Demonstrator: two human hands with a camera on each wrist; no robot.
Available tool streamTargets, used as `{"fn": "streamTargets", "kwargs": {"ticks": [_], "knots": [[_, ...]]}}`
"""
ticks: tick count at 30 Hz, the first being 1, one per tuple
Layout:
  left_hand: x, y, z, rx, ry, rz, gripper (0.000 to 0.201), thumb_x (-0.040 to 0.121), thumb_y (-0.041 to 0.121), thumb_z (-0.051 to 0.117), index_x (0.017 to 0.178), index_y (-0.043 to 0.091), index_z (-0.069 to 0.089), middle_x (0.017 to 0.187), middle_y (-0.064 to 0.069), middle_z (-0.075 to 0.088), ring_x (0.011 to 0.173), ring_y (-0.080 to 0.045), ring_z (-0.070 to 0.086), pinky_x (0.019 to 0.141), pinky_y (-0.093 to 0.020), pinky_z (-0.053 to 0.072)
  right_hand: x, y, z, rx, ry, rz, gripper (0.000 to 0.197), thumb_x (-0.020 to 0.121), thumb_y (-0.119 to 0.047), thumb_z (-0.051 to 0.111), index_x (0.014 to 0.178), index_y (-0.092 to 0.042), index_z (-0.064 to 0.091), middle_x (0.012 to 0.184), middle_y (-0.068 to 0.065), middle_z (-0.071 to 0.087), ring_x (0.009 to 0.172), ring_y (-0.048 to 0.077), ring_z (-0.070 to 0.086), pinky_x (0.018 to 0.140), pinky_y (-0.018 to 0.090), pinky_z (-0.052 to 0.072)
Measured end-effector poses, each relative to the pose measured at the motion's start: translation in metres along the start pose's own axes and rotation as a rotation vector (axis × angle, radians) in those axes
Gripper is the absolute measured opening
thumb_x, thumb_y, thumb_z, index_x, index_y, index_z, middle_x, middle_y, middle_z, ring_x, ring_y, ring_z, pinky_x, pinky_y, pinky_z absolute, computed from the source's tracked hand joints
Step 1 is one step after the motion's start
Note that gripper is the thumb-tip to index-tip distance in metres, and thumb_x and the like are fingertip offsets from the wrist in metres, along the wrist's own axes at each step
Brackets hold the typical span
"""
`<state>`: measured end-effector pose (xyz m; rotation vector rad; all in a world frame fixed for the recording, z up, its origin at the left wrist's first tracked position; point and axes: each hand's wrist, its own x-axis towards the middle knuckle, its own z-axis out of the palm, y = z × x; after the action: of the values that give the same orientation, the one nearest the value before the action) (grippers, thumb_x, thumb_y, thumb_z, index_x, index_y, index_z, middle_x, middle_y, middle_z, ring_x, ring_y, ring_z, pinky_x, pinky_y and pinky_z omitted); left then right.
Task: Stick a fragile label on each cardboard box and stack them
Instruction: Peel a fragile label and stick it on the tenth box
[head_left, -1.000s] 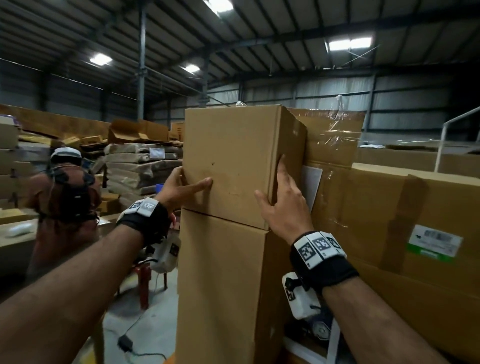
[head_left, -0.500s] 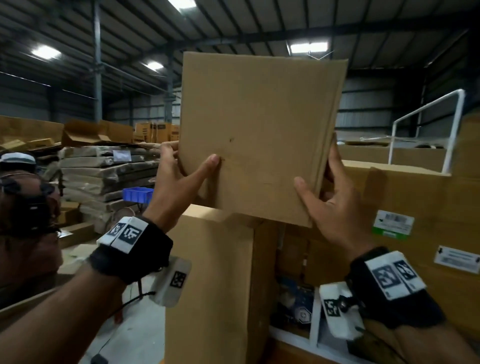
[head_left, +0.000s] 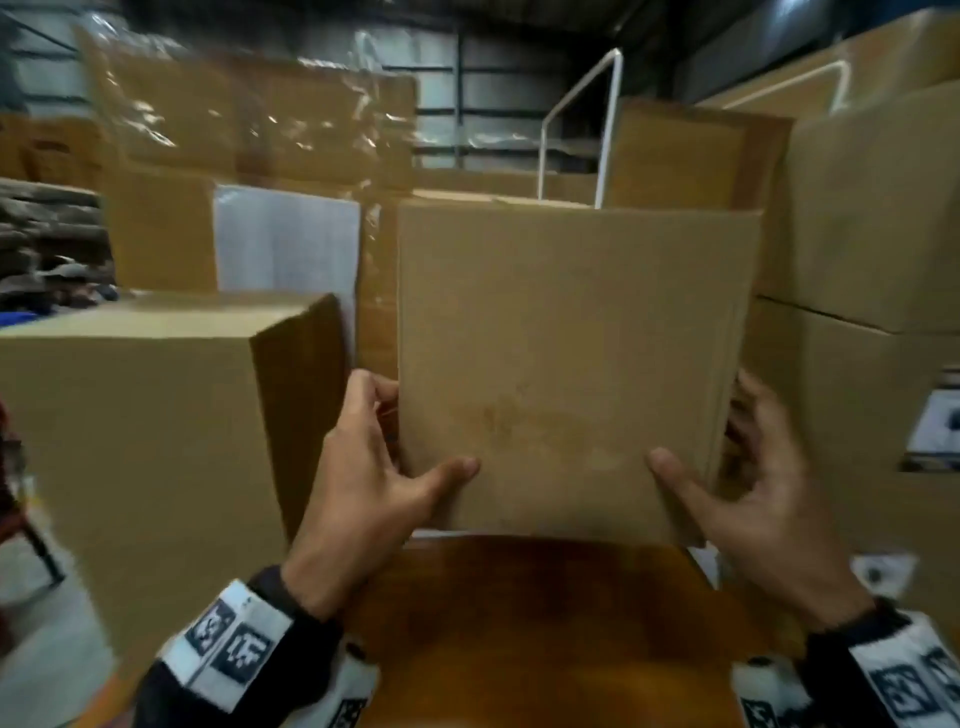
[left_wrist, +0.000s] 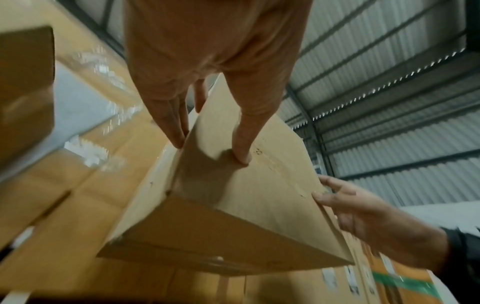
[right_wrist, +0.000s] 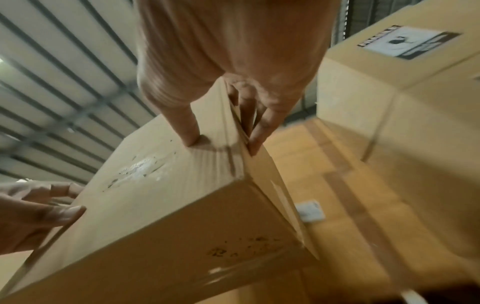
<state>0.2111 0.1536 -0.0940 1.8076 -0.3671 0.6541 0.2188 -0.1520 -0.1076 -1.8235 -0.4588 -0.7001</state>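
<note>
We start nearest the body: below the hands lies a brown wooden surface, probably a table or stool top, though we cannot tell which. Just above it we hold the cardboard box between both hands, clear of the surface, with its broad face turned toward us and its long axis roughly upright. The left hand grips the lower left edge, thumb pressed on the front face and fingers wrapped round the side panel. The right hand mirrors it on the lower right edge, thumb on the front and fingers behind the corner. The wrist views confirm the same thumb-and-finger clamp on each side. Both hands are equally near the box, so we judge either could free itself once the box is set down. No fragile label is visible on the faces shown; the front carries only scuffs. We therefore judge that labelling is the step ahead, and that the box must first come down straight onto the surface directly beneath it. Just to the left stands a larger carton, apart from the held box. Behind are film-wrapped cartons with a white sheet, then a white metal rail. To the right, stacked cartons rise, one bearing a printed label in the right wrist view.
</note>
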Motion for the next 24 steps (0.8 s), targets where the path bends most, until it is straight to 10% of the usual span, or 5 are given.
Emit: {"fn": "streamTargets", "kwargs": {"ticks": [7,17,24], "knots": [[-0.112,-0.094,0.115,0.111,-0.24,-0.236,0.054,0.08,0.003,0.083,0.117,0.035,0.059,0.111,0.023,0.071,0.1,0.002,0.07,0.081,-0.028,0.062,-0.102,0.124,-0.062,-0.189,-0.068,0.311,0.087,0.072,-0.008,0.093,0.136,-0.033,0.039,0.126,-0.021,0.059,0.114,-0.017,0.058,0.087,0.006,0.051],[-0.191,-0.141,0.242,0.348,-0.395,-0.385,0.057,0.078,-0.006,0.072,0.105,0.044,0.065,0.103,0.019,0.066,0.093,-0.01,0.064,0.076,-0.025,0.06,-0.166,0.258,-0.156,-0.264,-0.208,0.638,0.078,0.07,-0.024,0.095,0.115,-0.05,0.037,0.113,-0.021,0.062,0.102,-0.004,0.065,0.082,0.021,0.06],[-0.198,-0.111,0.295,0.285,-0.273,-0.541,0.046,0.094,0.018,0.074,0.124,0.045,0.053,0.11,0.035,0.067,0.101,0.004,0.068,0.075,-0.016,0.058,-0.166,0.311,-0.194,-0.208,-0.345,0.533,0.069,0.081,-0.048,0.076,0.138,-0.049,0.038,0.124,-0.02,0.06,0.102,-0.01,0.067,0.071,0.018,0.061]]}}
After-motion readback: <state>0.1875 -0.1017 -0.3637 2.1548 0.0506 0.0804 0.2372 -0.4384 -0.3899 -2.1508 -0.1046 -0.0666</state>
